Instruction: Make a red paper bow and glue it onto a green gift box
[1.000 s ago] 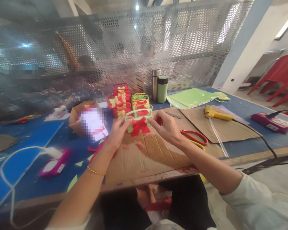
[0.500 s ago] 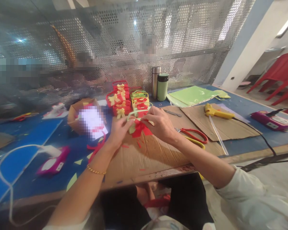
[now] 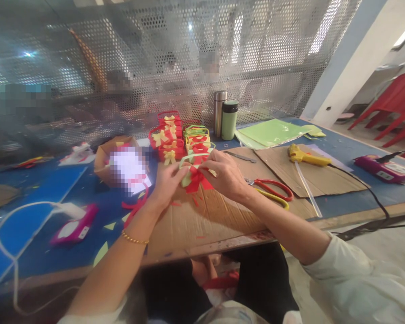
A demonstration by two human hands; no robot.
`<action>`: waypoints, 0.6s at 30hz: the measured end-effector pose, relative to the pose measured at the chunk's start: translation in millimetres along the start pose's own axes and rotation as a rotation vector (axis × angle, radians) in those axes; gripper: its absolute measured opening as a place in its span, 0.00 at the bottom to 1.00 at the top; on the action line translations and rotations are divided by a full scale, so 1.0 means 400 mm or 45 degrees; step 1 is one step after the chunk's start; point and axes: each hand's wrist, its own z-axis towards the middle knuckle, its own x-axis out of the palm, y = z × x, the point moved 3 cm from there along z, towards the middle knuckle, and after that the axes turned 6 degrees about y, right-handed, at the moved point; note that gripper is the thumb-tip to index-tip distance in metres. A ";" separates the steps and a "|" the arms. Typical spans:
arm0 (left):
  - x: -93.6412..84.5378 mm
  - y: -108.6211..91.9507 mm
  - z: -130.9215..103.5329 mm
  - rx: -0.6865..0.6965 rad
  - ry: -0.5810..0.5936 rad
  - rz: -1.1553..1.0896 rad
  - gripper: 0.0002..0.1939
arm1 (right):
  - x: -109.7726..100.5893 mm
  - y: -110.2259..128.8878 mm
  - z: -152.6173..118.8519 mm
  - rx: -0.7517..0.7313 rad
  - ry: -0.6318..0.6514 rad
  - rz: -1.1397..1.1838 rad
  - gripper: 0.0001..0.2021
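A small pale green paper basket [image 3: 186, 181] with a thin strip handle is between my hands above the cardboard sheet [image 3: 175, 229]. On its front is a red paper bow [image 3: 197, 175]. My left hand [image 3: 168, 182] pinches the basket's left side. My right hand [image 3: 227, 174] is closed at the right of the bow, its fingertips on the red paper. Just behind stand finished paper baskets: red ones [image 3: 165, 135] with yellow bows, and green and yellow ones [image 3: 196, 135] with red bows. Red paper scraps [image 3: 176, 204] lie on the cardboard.
Red-handled scissors [image 3: 273, 188] and a yellow glue gun [image 3: 307, 157] lie to the right. A metal flask [image 3: 218, 112], a green tumbler [image 3: 229, 121] and green sheets [image 3: 273, 132] stand or lie behind. Leftward are a cardboard box [image 3: 103, 163], a lit phone [image 3: 128, 168] and a purple power strip [image 3: 76, 225].
My right fingertips have shifted slightly at the bow, and more of its red paper shows. Both hands stay in nearly the same place, and the view has tilted slightly.
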 end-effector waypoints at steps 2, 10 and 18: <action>0.000 0.000 0.000 -0.006 0.001 0.001 0.22 | 0.002 -0.001 0.000 0.003 0.006 -0.001 0.10; 0.002 0.001 -0.001 -0.032 0.014 0.004 0.24 | 0.005 -0.003 -0.001 0.015 0.041 -0.014 0.10; 0.002 -0.003 -0.001 -0.003 0.000 0.050 0.23 | 0.008 -0.010 0.000 -0.012 0.069 -0.020 0.07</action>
